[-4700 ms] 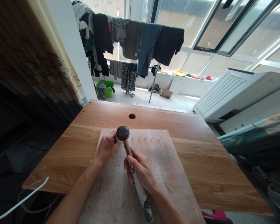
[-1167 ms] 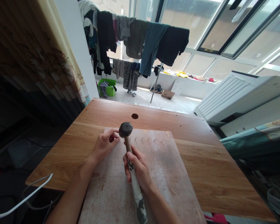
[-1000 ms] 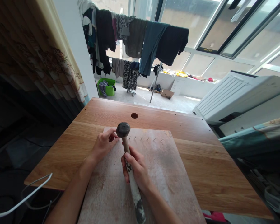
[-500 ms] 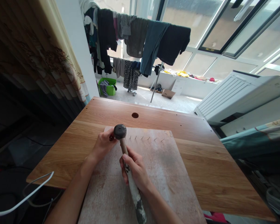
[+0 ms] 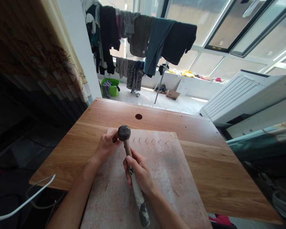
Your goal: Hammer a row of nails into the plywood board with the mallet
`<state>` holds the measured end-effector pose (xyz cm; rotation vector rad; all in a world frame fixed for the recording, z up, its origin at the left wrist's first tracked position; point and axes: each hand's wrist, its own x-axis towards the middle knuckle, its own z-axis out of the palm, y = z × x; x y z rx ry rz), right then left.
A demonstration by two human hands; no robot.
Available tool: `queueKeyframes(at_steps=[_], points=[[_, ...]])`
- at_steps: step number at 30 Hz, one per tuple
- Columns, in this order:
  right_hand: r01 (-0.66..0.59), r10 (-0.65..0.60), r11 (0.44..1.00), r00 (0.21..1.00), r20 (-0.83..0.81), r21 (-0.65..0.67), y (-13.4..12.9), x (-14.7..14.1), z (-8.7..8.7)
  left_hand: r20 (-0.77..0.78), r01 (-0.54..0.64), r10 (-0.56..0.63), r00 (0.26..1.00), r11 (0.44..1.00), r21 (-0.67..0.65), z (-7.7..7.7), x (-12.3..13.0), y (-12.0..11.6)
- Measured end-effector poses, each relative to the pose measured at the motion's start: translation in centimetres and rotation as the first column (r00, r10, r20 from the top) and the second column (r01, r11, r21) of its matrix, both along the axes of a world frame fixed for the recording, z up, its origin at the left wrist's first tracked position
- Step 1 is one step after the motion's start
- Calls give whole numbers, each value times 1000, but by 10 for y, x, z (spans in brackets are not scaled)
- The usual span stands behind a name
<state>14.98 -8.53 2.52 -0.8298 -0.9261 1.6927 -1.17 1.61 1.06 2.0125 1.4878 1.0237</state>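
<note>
My right hand (image 5: pixel 138 173) grips the pale, paint-stained handle of a hammer (image 5: pixel 124 133), whose dark round head hangs over the far left part of a worn whitish board (image 5: pixel 157 178). My left hand (image 5: pixel 106 148) rests on the board just left of the hammer head, fingers pinched together under it; what they hold is hidden. A row of several small nails (image 5: pixel 150 140) stands in the board, running right from the hammer head.
The board lies on a wooden table (image 5: pixel 205 165) with a round hole (image 5: pixel 138 116) near its far edge. A white cable (image 5: pixel 21 205) hangs off the left. Beyond are hanging clothes (image 5: pixel 145 38), a green basket (image 5: pixel 109 89) and a white appliance (image 5: pixel 243 95) on the right.
The hammer head has bobbed slightly up and down over the same spot beside my left fingers. Both hands stay in place; the view has shifted a little.
</note>
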Motion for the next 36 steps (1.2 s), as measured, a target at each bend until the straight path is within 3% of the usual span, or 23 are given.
queueKeyframes(at_steps=[31,36], points=[[-48,48,999,999,16,-5,0,-3,-2,-6,19,-20,1000,1000,-18,-3,-2,0],[64,-64,998,998,-13,17,-2,0,6,-21,73,-74,997,997,-26,-3,-1,0]])
